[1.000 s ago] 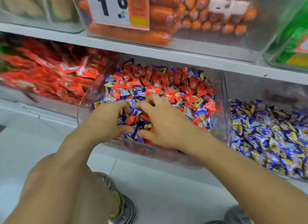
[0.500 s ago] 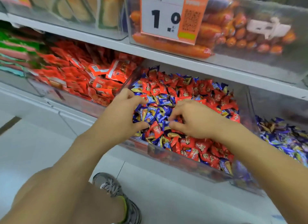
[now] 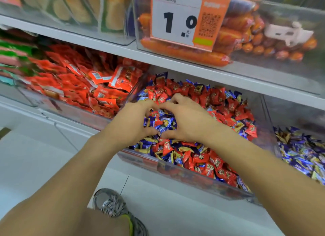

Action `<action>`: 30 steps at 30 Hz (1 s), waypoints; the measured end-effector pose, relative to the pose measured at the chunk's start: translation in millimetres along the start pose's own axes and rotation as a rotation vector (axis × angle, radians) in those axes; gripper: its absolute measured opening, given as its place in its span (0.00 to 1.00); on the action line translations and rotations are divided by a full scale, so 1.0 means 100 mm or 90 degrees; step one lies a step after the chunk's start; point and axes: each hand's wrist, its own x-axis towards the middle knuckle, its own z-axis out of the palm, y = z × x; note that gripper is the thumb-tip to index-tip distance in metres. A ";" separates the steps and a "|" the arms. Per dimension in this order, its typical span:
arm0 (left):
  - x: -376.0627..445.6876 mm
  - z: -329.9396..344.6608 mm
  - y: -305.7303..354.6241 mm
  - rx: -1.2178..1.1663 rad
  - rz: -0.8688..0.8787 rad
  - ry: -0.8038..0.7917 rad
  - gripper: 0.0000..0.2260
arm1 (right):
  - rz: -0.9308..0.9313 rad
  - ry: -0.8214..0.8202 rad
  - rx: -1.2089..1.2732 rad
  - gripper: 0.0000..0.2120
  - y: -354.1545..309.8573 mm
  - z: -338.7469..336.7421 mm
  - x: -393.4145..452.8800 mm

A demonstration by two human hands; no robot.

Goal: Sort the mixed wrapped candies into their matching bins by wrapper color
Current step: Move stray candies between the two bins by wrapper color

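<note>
Lying heaped between both palms in the mixed bin [image 3: 193, 181], blue-wrapped candies [image 3: 162, 124]: cupped by left hand [image 3: 131, 125] and right hand [image 3: 189, 122], fingers curled round them; blue-candy bin [image 3: 274, 139] well right, right hand nearer.

Blue-candy bin [image 3: 299, 153] cut by right edge, left hand [image 3: 130, 123] fingertips buried in candies [image 3: 161, 123]

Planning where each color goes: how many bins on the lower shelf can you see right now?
3, with possibly more out of frame. Bin of red packets on the left; mixed candy bin in the middle, both hands in it; bin of blue and gold candies at the right edge, cut off.
</note>
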 end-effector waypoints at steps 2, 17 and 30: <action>-0.02 -0.01 -0.01 -0.018 -0.025 0.031 0.25 | -0.017 0.024 -0.028 0.36 -0.03 0.04 0.01; 0.01 0.07 0.18 -0.058 0.071 0.139 0.09 | 0.138 0.128 0.439 0.07 0.18 -0.16 -0.37; 0.19 0.14 0.11 0.120 0.056 -0.081 0.18 | 0.126 0.144 0.416 0.08 0.14 -0.17 -0.56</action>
